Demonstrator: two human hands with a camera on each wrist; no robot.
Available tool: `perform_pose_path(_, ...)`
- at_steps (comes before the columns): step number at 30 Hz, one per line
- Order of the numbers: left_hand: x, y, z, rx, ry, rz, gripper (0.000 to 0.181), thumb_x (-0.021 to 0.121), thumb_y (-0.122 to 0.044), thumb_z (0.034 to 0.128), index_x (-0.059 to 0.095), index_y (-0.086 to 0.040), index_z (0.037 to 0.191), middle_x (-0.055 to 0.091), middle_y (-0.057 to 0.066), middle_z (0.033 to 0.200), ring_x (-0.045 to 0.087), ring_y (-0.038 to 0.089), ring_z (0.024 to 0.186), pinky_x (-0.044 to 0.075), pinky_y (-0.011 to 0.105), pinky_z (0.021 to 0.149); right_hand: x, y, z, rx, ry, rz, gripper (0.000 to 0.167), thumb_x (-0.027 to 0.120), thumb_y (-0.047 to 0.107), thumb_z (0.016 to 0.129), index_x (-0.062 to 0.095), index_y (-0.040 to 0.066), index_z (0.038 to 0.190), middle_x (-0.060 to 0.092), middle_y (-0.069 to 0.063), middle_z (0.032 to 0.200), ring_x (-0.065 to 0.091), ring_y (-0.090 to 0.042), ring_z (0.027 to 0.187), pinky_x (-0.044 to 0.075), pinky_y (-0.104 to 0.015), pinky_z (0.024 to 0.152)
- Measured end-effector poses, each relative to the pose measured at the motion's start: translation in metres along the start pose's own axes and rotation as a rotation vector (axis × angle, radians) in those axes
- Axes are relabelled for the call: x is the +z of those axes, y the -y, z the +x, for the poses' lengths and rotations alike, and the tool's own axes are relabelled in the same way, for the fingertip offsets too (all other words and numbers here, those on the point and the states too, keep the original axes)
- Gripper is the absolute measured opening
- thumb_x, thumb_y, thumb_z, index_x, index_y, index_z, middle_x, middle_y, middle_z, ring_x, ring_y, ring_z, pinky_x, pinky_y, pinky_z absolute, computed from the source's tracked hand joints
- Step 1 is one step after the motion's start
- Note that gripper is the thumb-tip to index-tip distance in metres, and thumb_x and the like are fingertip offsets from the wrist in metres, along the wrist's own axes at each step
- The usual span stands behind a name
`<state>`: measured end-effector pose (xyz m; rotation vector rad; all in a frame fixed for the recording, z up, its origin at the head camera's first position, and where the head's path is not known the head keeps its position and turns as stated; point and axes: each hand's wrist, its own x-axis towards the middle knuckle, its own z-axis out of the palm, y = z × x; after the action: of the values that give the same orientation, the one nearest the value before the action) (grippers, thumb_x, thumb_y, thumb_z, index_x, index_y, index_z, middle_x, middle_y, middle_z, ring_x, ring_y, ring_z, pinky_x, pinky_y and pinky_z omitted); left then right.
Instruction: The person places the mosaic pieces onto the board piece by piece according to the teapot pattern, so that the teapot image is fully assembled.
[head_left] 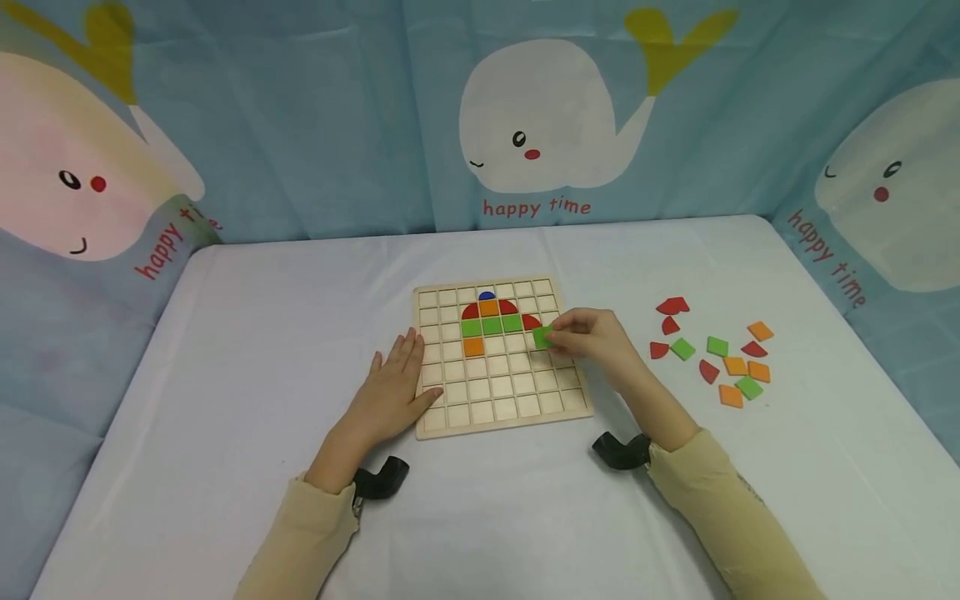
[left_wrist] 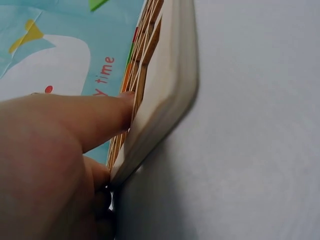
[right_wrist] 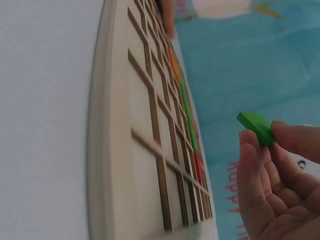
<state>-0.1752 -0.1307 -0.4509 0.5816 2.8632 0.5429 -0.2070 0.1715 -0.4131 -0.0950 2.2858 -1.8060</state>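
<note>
A wooden grid board [head_left: 502, 408] lies on the table with green, orange, red and blue tiles set in its upper cells. My left hand [head_left: 388, 392] rests at the board's left edge, fingers straight along the side and thumb over the frame; the left wrist view shows the thumb [left_wrist: 100, 115] on the grid. Over the board's right side, my right hand [head_left: 596, 342] pinches a green square tile [right_wrist: 257, 125] between thumb and fingers. In the right wrist view that tile is raised off the grid. A red quarter-round tile [head_left: 531, 322] sits in a cell beside it.
Loose tiles are scattered on the white table [head_left: 187, 433] right of the board, among them a green square [head_left: 717, 346], an orange square [head_left: 731, 396] and a red quarter-round [head_left: 708, 372]. A blue whale-print curtain [head_left: 337, 125] stands behind the table.
</note>
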Motion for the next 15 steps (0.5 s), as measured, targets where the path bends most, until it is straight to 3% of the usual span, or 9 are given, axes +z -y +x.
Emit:
perform_pose_path(4,0.0,-0.001,-0.001,-0.001,0.01,0.022,0.081,0.053,-0.037,0.0943,0.014,0.011,0.146,0.008,0.024,0.154,0.008,0.038,0.142,0.01,0.061,0.108,0.014,0.004,0.009,0.017,0.037,0.02,0.019,0.065,0.004,0.087,0.061,-0.011,0.098,0.068,-0.007,0.083,0.068,-0.015,0.074,0.055,-0.033,0.073)
perform_pose_path(10,-0.003,-0.005,-0.003,-0.005,0.039,0.046,0.081,0.052,-0.038,0.0949,0.012,0.012,0.145,0.007,0.025,0.154,0.008,0.039,0.141,0.011,0.061,0.108,0.032,0.006,0.022,0.148,0.051,0.06,0.015,0.064,0.001,0.087,0.062,-0.01,0.097,0.068,-0.006,0.08,0.069,-0.017,0.07,0.056,-0.03,0.068)
perform_pose_path(15,-0.008,-0.008,-0.005,-0.014,0.07,0.043,0.081,0.053,-0.036,0.095,0.012,0.013,0.145,0.005,0.026,0.153,0.007,0.039,0.141,0.011,0.06,0.108,0.04,0.002,0.028,0.162,0.082,0.086,0.014,0.063,-0.001,0.087,0.062,-0.011,0.096,0.068,-0.012,0.083,0.067,-0.016,0.067,0.056,-0.03,0.066)
